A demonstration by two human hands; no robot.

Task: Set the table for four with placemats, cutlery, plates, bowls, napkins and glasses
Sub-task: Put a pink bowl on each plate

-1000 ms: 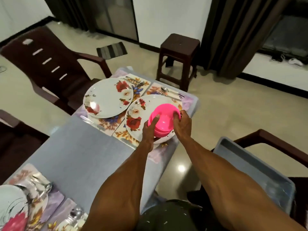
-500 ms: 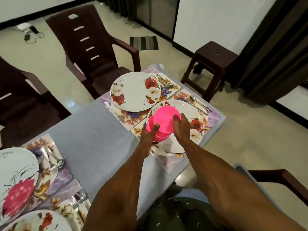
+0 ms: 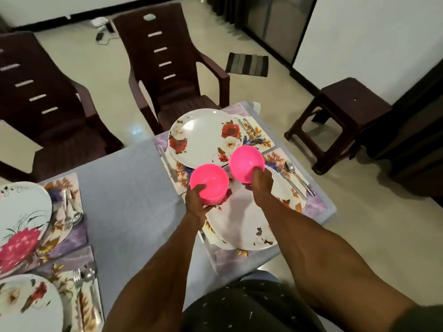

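My left hand (image 3: pixel 197 200) grips a pink bowl (image 3: pixel 210 182), or a small stack of them, above the near floral plate (image 3: pixel 242 226). A second pink bowl (image 3: pixel 246 163) is held by my right hand (image 3: pixel 261 185), between the near plate and the far floral plate (image 3: pixel 203 137). Both plates lie on floral placemats (image 3: pixel 268 137) with a fork and spoon (image 3: pixel 291 173) on the right side and a knife (image 3: pixel 167 162) on the left. Two more plates (image 3: pixel 21 224) with cutlery (image 3: pixel 72 214) sit on placemats at the left end of the table.
The grey table (image 3: pixel 129 195) runs left to right. Two dark brown chairs (image 3: pixel 172 68) stand on the far side, and a brown stool (image 3: pixel 345 116) stands beyond the right end. A striped mat (image 3: pixel 248 64) lies on the floor.
The pink bowls were one stack held in both hands. Now they are split: my right hand has lifted one bowl off to the right, my left keeps the rest. The camera swung left.
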